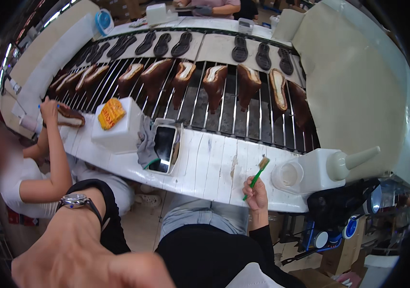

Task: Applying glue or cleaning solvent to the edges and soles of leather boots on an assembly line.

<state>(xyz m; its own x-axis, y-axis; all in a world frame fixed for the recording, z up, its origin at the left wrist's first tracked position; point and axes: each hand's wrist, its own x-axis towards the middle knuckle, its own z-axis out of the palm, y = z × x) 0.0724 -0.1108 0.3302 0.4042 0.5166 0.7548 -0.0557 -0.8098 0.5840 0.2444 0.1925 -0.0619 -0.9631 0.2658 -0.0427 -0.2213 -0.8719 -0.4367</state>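
My right hand is closed around the green handle of a toothbrush, its tan bristles pointing up over the white bench edge. Close to the camera at the lower left is my left hand, raised off the bench, with a wristwatch on that arm. Its fingers are blurred and run partly out of view, so what they do is hidden. Right of the toothbrush sits a white cup, beside a white plastic jug with a long spout.
Brown boots hang sole-up on a barred rack. Black soles lie behind. A phone rests in a tray near a grey cloth and yellow packet. A co-worker at left handles a boot; another person stands opposite.
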